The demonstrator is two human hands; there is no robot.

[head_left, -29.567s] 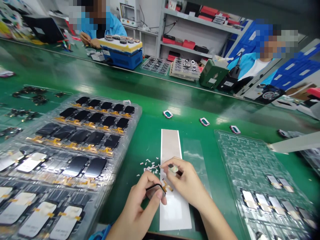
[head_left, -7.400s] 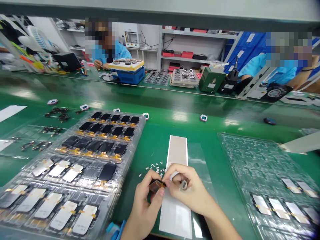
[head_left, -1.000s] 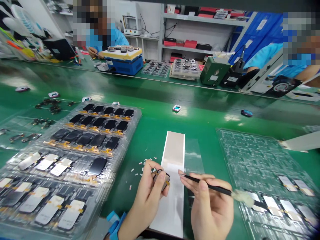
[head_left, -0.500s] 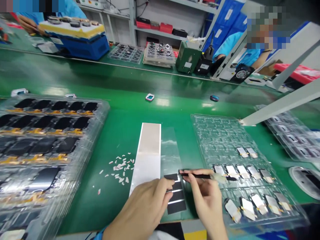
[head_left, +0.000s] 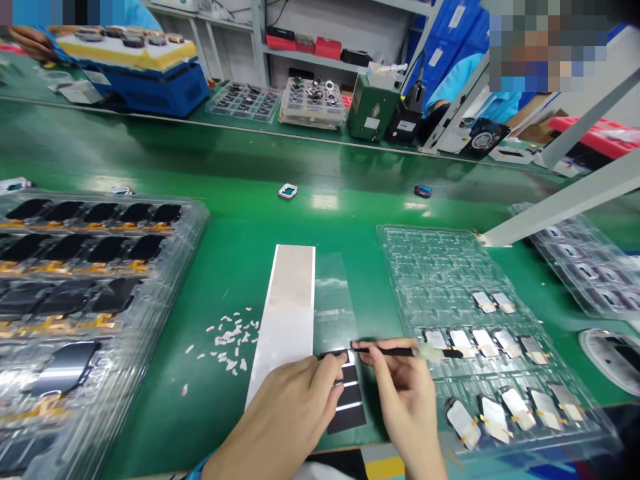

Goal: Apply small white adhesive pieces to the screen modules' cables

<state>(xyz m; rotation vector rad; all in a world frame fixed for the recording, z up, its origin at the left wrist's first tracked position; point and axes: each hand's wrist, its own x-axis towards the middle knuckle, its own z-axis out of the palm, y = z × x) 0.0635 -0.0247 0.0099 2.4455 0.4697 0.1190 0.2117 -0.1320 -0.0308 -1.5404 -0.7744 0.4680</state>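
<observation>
Green worktop (head_left: 240, 267): spread before you, with your forearms coming in over its near edge.
Left hand (head_left: 295, 393): your fingers are curled and their tips are down at the dark-banded sheet; whether they pinch anything cannot be told, as the hand hides it.
Right hand (head_left: 407, 383): you grasp the black tweezers (head_left: 390, 351) between thumb and fingers, points toward your left hand.
Tweezers' lie: nearly level, tips beside the sheet's far right corner, the pale-wrapped rear overlapping the clear tray in view.
Dark-banded sheet (head_left: 349, 420): near the worktop's near edge, between your hands, crossed by thin white lines.
Clear film (head_left: 334, 287): runs from the sheet toward the far edge.
White strip (head_left: 287, 327): just left of the film, its far part beige, its near part partly behind your left hand.
Pale scraps (head_left: 235, 340): scattered left of the strip.
Clear tray (head_left: 425, 267): to your right, reaching the near edge; silver-backed panels (head_left: 484, 342) sit in rows of two, five and five.
Screen tray (head_left: 193, 250): to your left, bearing black screens (head_left: 67, 367) with orange tails.
Small framed pieces (head_left: 288, 191): spaced out toward the far edge.
Blue box (head_left: 160, 90): at the far edge, near a co-worker's hand (head_left: 33, 43).
</observation>
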